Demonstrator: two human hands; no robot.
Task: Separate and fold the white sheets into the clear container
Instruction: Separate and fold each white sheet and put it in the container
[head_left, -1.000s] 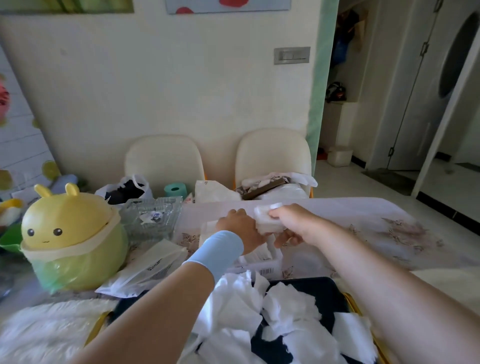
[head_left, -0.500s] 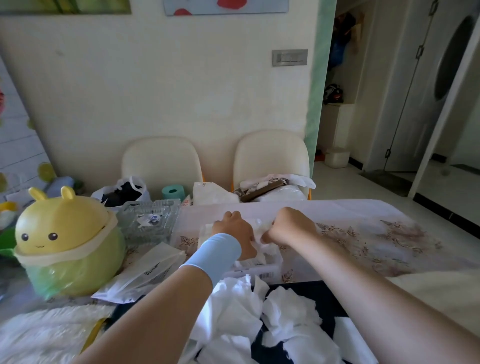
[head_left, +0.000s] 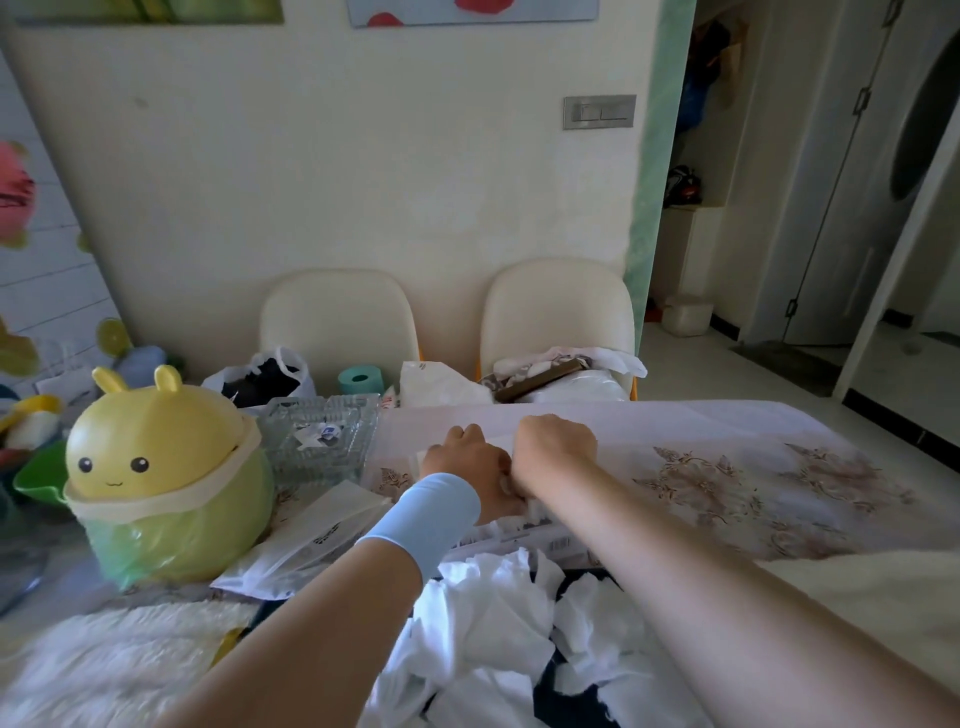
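A clear container (head_left: 524, 538) with a barcode label stands on the table just beyond a heap of crumpled white sheets (head_left: 483, 623), which lies on a dark mat (head_left: 587, 714). Both hands are down over the container's opening, side by side. My left hand (head_left: 465, 462), wearing a light blue wristband, and my right hand (head_left: 556, 449) have their fingers curled round a folded white sheet (head_left: 500, 442), of which only a strip shows between them. The fingertips and the container's inside are hidden by the hands.
A yellow-green animal-shaped bin (head_left: 161, 478) and a glass dish (head_left: 319, 436) stand at the left, with a flat plastic bag (head_left: 311, 535) in front of them. The floral tablecloth (head_left: 727, 478) stretches to the right. Two cream chairs (head_left: 337, 322) stand behind the table.
My right hand carried the folded sheet down from above the container into its opening. Both hands have sunk lower and closed together over it.
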